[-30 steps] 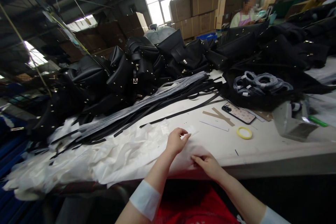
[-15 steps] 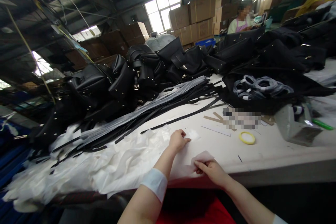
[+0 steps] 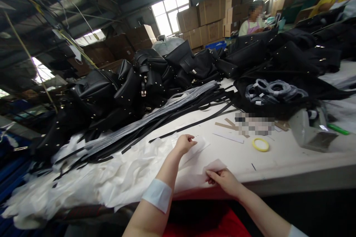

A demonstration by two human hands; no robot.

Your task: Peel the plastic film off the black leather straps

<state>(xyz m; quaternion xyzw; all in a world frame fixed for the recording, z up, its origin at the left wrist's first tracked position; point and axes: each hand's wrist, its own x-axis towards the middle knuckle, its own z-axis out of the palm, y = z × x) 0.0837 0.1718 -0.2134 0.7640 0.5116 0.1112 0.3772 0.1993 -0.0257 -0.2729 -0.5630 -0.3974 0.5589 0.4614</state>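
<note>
My right hand (image 3: 224, 182), near the table's front edge, pinches a thin white tissue sheet (image 3: 216, 165) between thumb and fingers. Part of the sheet stands up above the fingertips. Farther in on the table, my left hand (image 3: 185, 143) has its fingers curled toward the thumb. Whatever is between them, if anything, is too thin or hidden to make out. Thin white sheets lie under and beside this hand. To its left spreads a crumpled heap of white tissue sheets (image 3: 130, 177).
Long black straps (image 3: 167, 113) lie behind the heap, backed by piled black bags (image 3: 155, 74). Rightward are a yellow tape roll (image 3: 260, 144), brown strips (image 3: 230, 123), a grey tape dispenser (image 3: 311, 133), a green pen-like object (image 3: 338, 129) and plastic-wrapped coils (image 3: 278, 89). Two people are farther back.
My left hand has moved slightly away and to the left, its thumb drawn nearer the fingers. My right hand keeps its pinch on the sheet in nearly the same place.
</note>
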